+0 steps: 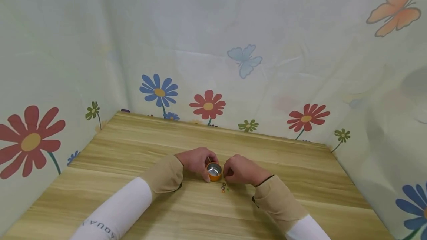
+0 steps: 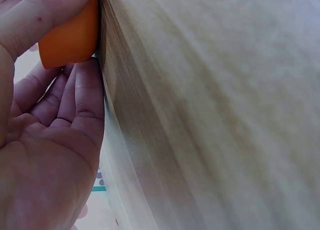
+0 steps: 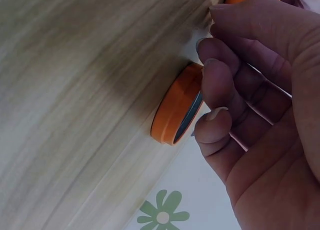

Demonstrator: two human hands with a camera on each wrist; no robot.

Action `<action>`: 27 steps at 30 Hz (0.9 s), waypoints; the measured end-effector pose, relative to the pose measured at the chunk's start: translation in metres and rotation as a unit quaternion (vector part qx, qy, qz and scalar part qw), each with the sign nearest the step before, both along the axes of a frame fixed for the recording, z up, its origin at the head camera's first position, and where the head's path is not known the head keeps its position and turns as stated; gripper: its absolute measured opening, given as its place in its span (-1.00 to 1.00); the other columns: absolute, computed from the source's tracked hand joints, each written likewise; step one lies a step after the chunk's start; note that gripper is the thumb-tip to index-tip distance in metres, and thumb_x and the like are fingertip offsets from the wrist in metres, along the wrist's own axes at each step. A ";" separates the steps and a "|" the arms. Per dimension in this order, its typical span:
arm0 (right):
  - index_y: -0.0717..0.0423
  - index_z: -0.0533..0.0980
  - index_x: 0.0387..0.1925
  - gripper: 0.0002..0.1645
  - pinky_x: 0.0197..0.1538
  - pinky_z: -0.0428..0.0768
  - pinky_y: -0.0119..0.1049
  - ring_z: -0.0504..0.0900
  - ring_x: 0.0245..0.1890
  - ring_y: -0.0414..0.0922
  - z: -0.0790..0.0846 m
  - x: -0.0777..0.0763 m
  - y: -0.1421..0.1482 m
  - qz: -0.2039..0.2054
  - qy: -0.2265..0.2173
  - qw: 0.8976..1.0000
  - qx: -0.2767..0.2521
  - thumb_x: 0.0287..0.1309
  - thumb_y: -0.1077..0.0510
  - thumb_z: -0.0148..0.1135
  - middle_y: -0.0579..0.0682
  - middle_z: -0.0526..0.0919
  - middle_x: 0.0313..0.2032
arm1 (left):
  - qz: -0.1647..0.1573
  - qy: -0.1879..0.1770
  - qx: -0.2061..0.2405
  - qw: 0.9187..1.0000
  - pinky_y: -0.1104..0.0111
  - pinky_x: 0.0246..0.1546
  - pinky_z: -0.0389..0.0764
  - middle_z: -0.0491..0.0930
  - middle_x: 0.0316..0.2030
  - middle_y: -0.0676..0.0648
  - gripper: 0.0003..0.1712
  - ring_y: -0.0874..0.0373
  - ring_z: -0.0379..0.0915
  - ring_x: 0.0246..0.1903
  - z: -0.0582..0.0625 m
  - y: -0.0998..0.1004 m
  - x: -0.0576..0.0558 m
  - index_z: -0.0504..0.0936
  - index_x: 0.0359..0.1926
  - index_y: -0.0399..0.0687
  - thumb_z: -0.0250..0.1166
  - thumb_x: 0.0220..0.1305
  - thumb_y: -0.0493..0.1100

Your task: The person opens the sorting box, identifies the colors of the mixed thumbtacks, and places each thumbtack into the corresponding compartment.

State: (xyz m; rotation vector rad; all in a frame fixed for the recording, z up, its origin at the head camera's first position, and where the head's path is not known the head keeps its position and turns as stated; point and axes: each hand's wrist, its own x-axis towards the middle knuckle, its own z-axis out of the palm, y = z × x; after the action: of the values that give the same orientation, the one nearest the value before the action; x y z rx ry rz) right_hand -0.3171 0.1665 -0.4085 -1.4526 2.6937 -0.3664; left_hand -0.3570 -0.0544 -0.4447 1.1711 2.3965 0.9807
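A small round orange tin with a shiny silver inside stands on the wooden table, its mouth upward. My left hand holds it from the left; in the left wrist view the thumb and fingers curve around its orange wall. Close to the tin's right side is my right hand, fingers bent and thumb tip near the index finger. I cannot tell whether a small thing is pinched there. Past those fingers, an orange lid lies on the table in the right wrist view. Several tiny beads lie just in front of the tin.
The wood-grain table runs back to a pale curtain printed with flowers and butterflies. The same cloth closes off the left and right sides.
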 end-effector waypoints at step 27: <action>0.02 0.62 -0.52 -0.85 -0.45 0.48 -0.54 0.51 -0.54 -0.40 0.002 0.004 -0.001 0.040 -0.089 0.995 -0.019 -0.21 0.32 0.35 -0.23 0.58 -0.53 | 0.015 -0.032 -0.010 0.999 0.44 -0.27 0.51 0.55 -0.30 0.16 -0.41 0.24 0.50 -0.30 0.012 0.002 0.008 0.55 -0.16 0.05 0.62 -0.30 -0.22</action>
State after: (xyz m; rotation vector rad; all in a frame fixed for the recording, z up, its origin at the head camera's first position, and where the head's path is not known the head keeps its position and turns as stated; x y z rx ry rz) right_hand -0.3134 0.1658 -0.4068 -1.4565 2.4943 -0.5177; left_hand -0.3493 -0.0526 -0.4331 1.0837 2.3740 0.9864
